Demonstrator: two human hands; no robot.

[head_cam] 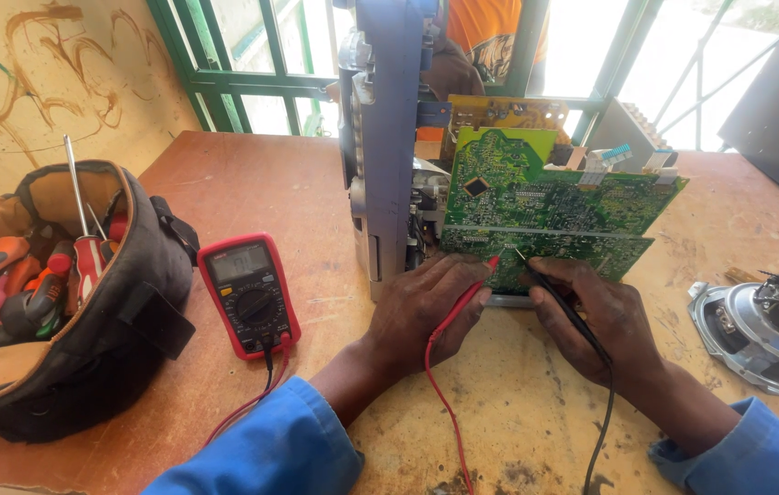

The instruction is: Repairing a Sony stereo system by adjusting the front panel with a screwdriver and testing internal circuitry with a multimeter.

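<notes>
My left hand (426, 307) grips a red test probe (464, 301) whose tip touches the lower part of a green circuit board (545, 206). My right hand (596, 312) grips a black test probe (562, 301), its tip set on the same board just to the right of the red one. The board stands on edge, attached to an opened grey device casing (380, 137). Red and black leads run back to a red multimeter (249, 293) lying on the wooden table (252, 183) to the left of my hands.
An open black and tan tool bag (68, 302) with several screwdrivers sits at the left. A loose speaker (770, 330) lies at the right edge. A person in an orange shirt (490, 37) stands behind the casing, by the green window frame (224, 82).
</notes>
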